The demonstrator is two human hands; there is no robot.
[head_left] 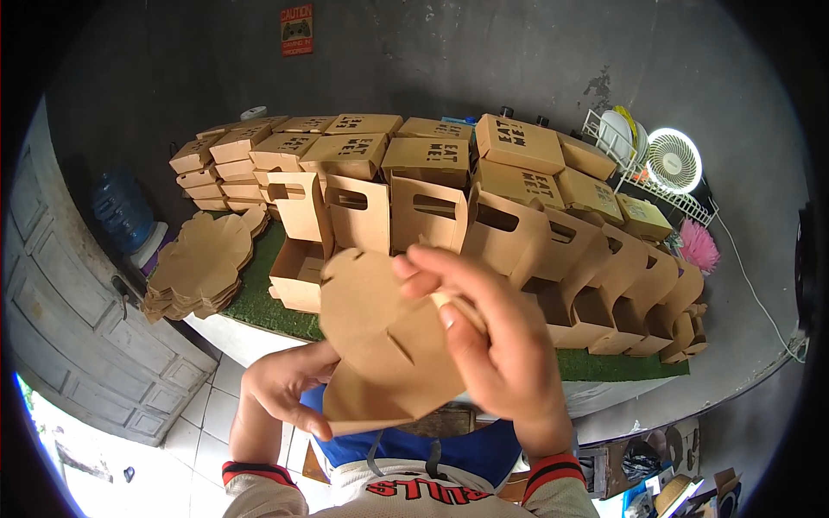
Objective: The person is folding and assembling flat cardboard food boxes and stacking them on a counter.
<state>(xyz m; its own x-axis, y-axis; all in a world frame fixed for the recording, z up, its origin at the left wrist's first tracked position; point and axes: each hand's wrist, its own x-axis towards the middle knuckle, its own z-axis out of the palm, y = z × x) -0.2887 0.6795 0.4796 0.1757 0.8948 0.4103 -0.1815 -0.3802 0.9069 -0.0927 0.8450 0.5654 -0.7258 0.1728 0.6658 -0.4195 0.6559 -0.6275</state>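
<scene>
Cardboard box [371, 319], partly folded, is held up between the two hands before the person's body, in front of the near edge of the desk [246, 339] as seen from above. The left hand [289, 388] grips it at 8 o'clock, wrist bent inward, thumb laid along the lower edge, the other fingers mostly hidden behind the brown wall. At 3 o'clock, the right hand [501, 337] is raised with its palm turned toward the box, thumb and fingers closed on a folded flap [466, 312]; motion blurs the fingertips, so their exact contact is hard to tell. Its board is smooth, matte and thin, with a rounded upper panel, a short slit and a shallow, angular tray below. From this box, flat cardboard sheets [203, 259] with scalloped edges lie piled at 10 o'clock. Open boxes [432, 216] with rounded handle slots curve in a row from 11 to 3 o'clock, over a green, grass-like mat [268, 289]. Behind them, closed boxes [345, 155] with black lettering are stacked in square-cornered blocks. Toward 2 o'clock sit a round white fan [673, 161] and a wire dish rack [661, 195].
</scene>
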